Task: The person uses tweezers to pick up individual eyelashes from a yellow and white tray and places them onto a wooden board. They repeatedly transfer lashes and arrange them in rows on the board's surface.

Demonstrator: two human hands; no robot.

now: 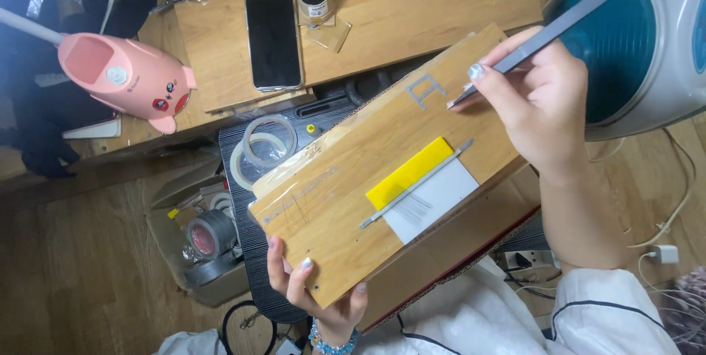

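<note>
Wooden board lies tilted across the lap, gripped at its 7 o'clock corner by the left hand, fingers curled over the edge; the right hand, pinched shut on grey tweezers, sets their tips beside a small grey cut-out shape at the board's 1 o'clock end; that piece looks already placed, while the yellow-and-white sheet and thin metal tool at centre lie untouched.

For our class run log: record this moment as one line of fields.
left hand: grips wooden board edge | right hand: holds tweezers, tip near grey sticker | on board: yellow card, metal rod
</note>
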